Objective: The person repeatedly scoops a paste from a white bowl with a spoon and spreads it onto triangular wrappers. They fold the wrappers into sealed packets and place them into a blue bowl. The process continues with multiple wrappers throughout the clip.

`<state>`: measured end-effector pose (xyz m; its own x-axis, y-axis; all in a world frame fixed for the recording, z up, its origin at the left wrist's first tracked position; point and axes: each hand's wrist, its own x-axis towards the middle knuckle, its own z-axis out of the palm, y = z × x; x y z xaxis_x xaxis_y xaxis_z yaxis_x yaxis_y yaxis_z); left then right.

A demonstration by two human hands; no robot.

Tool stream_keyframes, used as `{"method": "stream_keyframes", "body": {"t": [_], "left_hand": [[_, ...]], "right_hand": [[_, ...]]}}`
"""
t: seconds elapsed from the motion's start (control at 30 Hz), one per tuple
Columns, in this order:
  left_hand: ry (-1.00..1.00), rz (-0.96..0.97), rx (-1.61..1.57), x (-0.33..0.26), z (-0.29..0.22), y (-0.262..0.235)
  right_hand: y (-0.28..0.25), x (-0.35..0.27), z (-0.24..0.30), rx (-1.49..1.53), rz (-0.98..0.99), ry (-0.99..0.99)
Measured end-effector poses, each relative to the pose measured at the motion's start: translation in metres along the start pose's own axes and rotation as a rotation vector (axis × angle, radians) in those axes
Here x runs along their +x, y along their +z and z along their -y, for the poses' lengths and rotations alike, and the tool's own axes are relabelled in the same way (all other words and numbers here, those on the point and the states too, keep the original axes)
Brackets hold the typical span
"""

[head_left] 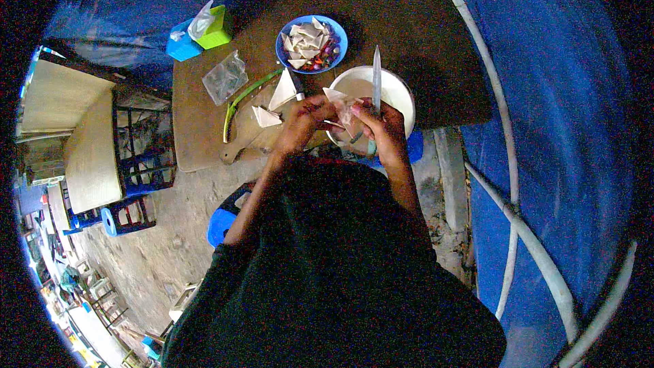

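Note:
My right hand (387,129) is closed around a knife (377,78), its blade pointing up and away from me. Between my hands, over a white bowl (402,85), is a pale triangular piece (346,110) with a thin, wrapper-like look. My left hand (308,121) has its fingers pinched at the left side of that piece; the fingertips are partly hidden. Two more white triangular pieces lie by my left hand, a taller one (283,90) and a smaller one (266,117). Beyond them, a blue bowl (344,33) holds several white triangles over red and purple bits.
On the brown table (402,20) lie a long green stalk (235,105), a clear plastic bag (226,78) and a wooden board (231,152) at the near edge. Blue (184,44) and green baskets (216,29) stand far left. Blue tarpaulin and pale poles (494,82) border the right.

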<state>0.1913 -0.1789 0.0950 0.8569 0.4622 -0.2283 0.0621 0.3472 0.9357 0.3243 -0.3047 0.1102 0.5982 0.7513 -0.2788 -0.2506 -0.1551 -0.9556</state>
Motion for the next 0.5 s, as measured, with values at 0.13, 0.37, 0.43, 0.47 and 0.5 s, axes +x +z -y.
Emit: {"method": "stream_keyframes", "body": {"t": [0.13,0.37,0.43,0.47,0.5], "left_hand": [[0.146,-0.082,-0.2,0.016,0.043,-0.016],[0.05,-0.044,0.168,0.053,0.12,-0.076],[-0.085,0.057,-0.399,0.062,0.145,-0.084],[-0.099,0.048,-0.237,0.068,0.159,-0.083],[-0.013,0.084,-0.071,0.075,0.171,-0.086]], "right_hand": [[-0.031,0.015,-0.024,-0.127,0.009,0.103],[-0.1,0.042,-0.125,-1.045,-0.141,-0.23],[-0.112,0.046,-0.152,-1.078,-0.105,-0.232],[-0.116,0.045,-0.163,-1.094,-0.085,-0.249],[-0.117,0.047,-0.172,-1.073,-0.082,-0.29]]}}
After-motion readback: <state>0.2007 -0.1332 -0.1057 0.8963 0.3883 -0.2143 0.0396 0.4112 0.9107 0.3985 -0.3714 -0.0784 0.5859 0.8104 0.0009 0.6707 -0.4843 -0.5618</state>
